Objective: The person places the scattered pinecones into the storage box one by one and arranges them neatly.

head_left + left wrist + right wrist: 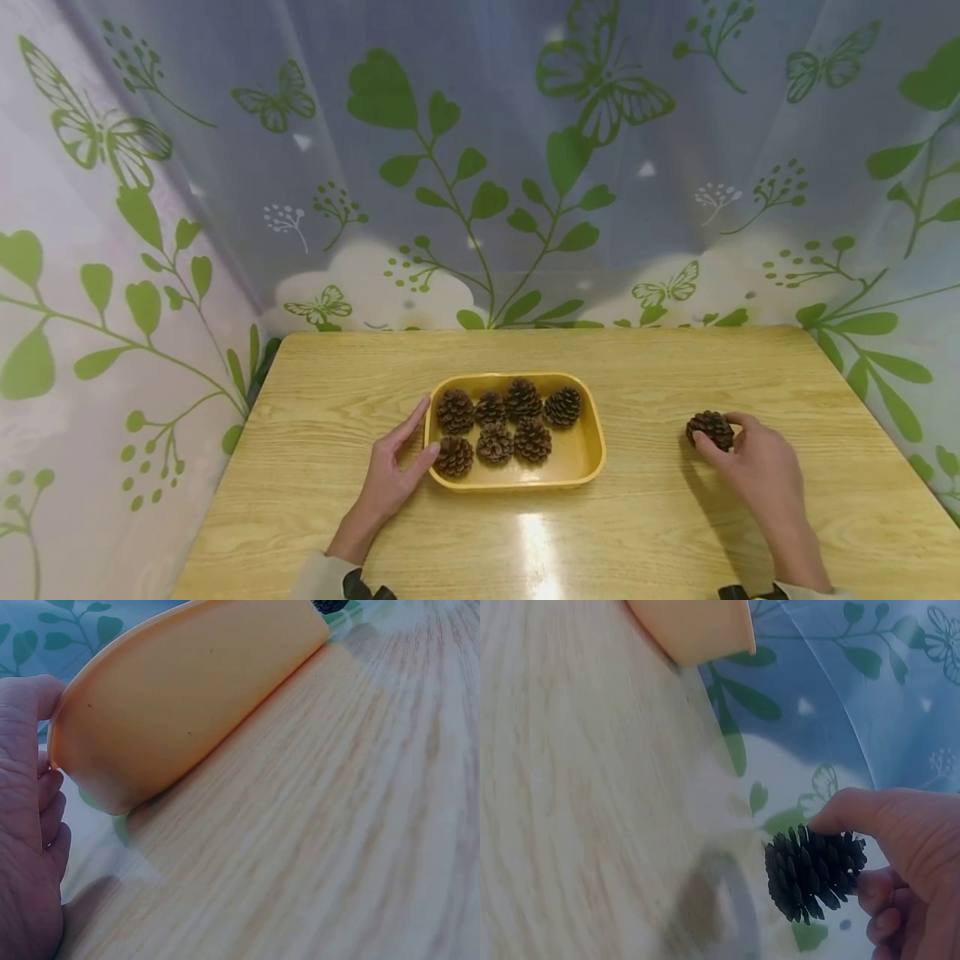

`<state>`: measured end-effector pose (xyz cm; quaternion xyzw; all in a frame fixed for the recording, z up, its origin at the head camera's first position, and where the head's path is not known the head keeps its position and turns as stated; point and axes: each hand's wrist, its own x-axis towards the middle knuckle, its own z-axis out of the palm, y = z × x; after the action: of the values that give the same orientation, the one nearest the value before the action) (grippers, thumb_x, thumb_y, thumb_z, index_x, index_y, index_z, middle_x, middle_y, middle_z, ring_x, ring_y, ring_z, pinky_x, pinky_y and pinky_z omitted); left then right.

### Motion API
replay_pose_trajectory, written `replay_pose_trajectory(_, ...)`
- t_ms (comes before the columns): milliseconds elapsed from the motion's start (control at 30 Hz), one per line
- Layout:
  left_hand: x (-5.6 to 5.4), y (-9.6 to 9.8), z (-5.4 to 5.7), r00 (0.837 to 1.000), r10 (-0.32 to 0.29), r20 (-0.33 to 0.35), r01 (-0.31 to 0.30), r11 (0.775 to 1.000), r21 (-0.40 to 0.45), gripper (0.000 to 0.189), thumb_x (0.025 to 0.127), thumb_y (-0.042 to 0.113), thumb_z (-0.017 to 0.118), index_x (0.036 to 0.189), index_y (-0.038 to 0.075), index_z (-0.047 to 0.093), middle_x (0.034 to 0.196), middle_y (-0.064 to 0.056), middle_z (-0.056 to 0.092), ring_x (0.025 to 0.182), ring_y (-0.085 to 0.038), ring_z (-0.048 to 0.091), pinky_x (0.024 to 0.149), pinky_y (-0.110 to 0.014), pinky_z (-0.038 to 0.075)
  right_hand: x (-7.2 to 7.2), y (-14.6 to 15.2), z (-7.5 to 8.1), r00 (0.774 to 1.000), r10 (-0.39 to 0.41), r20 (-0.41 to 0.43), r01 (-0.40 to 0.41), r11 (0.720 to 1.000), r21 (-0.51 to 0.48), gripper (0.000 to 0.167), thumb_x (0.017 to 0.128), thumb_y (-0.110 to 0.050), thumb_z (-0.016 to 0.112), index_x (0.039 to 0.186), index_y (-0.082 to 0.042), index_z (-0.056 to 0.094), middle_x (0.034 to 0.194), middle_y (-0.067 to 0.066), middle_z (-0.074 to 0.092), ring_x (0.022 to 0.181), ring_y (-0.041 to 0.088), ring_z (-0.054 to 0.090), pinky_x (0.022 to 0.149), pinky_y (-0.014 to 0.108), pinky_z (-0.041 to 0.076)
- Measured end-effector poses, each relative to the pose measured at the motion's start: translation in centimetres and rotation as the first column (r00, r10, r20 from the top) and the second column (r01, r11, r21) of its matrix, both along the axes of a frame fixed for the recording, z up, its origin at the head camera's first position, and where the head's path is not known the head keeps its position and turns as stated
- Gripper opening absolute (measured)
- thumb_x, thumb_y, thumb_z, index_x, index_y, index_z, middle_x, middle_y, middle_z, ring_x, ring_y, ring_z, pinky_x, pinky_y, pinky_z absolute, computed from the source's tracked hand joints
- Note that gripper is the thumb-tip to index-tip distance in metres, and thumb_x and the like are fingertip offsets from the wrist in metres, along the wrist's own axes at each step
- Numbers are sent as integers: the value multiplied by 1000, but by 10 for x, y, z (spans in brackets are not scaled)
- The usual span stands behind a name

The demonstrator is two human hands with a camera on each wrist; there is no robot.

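A yellow rectangular tray (576, 454) sits on the wooden table with several brown pine cones (495, 443) in two rough rows inside it. Against its left end rests my left hand (390, 471), fingers extended along the outside and the thumb at the rim beside the front left cone. The left wrist view shows that thumb on the tray's edge (172, 697). Well to the right of the tray, my right hand (768, 471) pinches a single pine cone (708, 428) between thumb and fingers. The right wrist view shows this cone (810, 874) held above the table, its shadow below.
The light wooden table (637, 533) reaches back to a curtain (480, 167) printed with green leaves and butterflies. Another printed curtain hangs along the left side. Inside the tray, the right front part of the floor is bare.
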<state>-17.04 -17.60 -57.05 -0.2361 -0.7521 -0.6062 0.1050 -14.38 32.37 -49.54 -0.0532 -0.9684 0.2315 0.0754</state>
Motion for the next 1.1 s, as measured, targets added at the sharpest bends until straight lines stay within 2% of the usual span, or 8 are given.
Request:
replay_pose_trajectory(167,1,0,2,1000,5,13,-5,1000,-1,65,100,0,64,160,6,40,164,-14,41,153,-25,37,124,-22,29,-2,-12,3,999,36,-25,-36,999,-14,70,96,-44,74,132,14,60,71,5,62,55,17,50,48,31,40)
replay_pose_trajectory(433,0,0,1,1000,8,-4,-8,1000,-9,65,100,-1,64,160,5,40,163,-16,41,152,-24,37,124,-22,30,-5,-31,10,994,78,-75,-79,997,-14,64,94,-40,78,128,12,64,68,3,58,55,17,46,51,30,38)
replay_pose_trajectory(667,-1,0,0,1000,7,-1,-7,1000,-14,65,100,-1,64,160,6,40,163,-15,41,152,-23,37,124,-21,30,-7,-46,19,985,96,-144,-96,995,4,60,90,-38,82,124,9,68,66,1,53,57,17,43,54,30,36)
replay_pose_trajectory(1100,-1,-1,-1,1000,6,-5,-7,1000,-17,65,100,-1,64,160,5,40,163,-16,41,152,-25,37,124,-22,30,-7,-69,33,967,163,-197,-165,986,7,51,87,-32,85,119,5,71,62,-2,45,55,15,37,52,27,29)
